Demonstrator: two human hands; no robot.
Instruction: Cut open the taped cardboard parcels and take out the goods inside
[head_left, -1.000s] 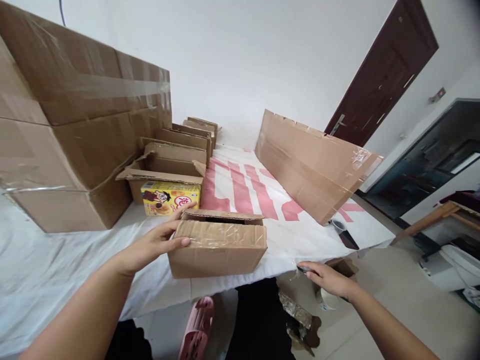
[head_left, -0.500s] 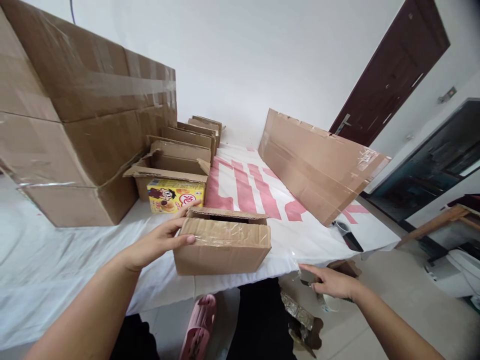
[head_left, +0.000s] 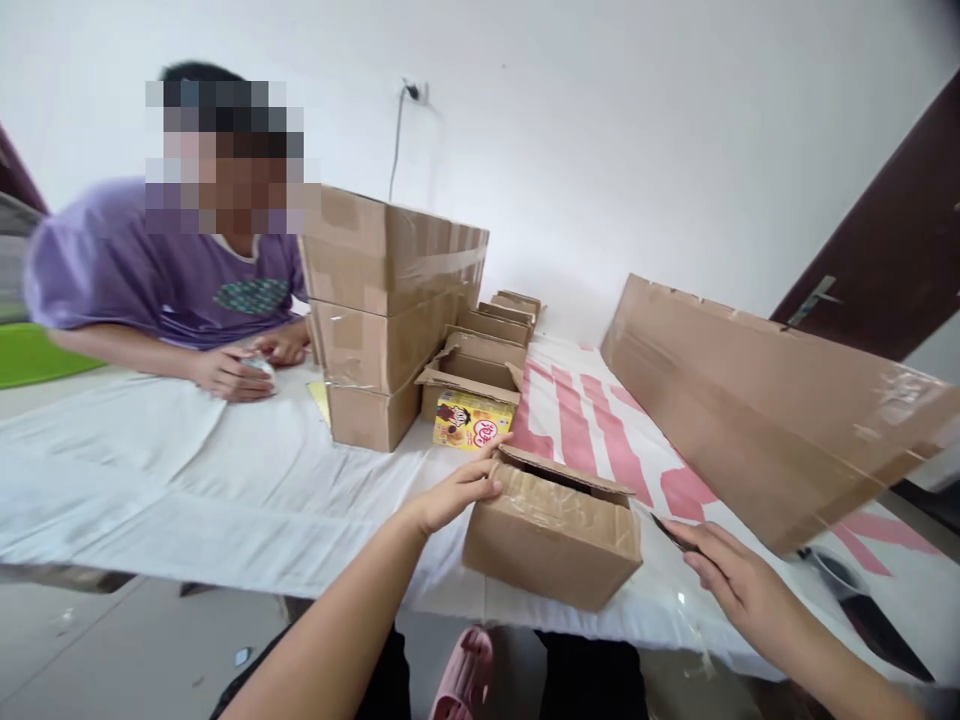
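To the left of the left hand (head_left: pixel 459 490) and beyond it, a stack of taped brown cardboard boxes (head_left: pixel 356 345) is set between that hand and a person in a purple shirt (head_left: pixel 142 265), by whom a small round shiny object (head_left: pixel 260 373) is held. Beyond the right hand (head_left: pixel 731 572) and to its right, the way is blocked by a large brown cardboard panel (head_left: pixel 765 410), stood on edge. Nearer that hand, on its right, a clear round item with a flat black part (head_left: pixel 885 635) is seen. All is borne by a white cloth with pink patches (head_left: pixel 247 490), and below the left hand a pink plastic slipper (head_left: pixel 463 675) is seen on the floor.

A small brown cardboard box (head_left: pixel 551 555) is placed between the two hands, its taped side turned up, with a long flap raised along the far edge; its contents are hidden. Its near-left upper corner is gripped by the left hand, thumb on the taped side and fingers around the corner. A thin dark tool (head_left: pixel 670 533) is pinched in the right hand, its tip pointed toward the box but apart from it. Just beyond the left fingertips, a yellow printed carton (head_left: pixel 472 420) is stood against an open brown box with spread flaps (head_left: pixel 466 382), behind which more brown boxes (head_left: pixel 499 326) are lined up; what they contain cannot be made out.
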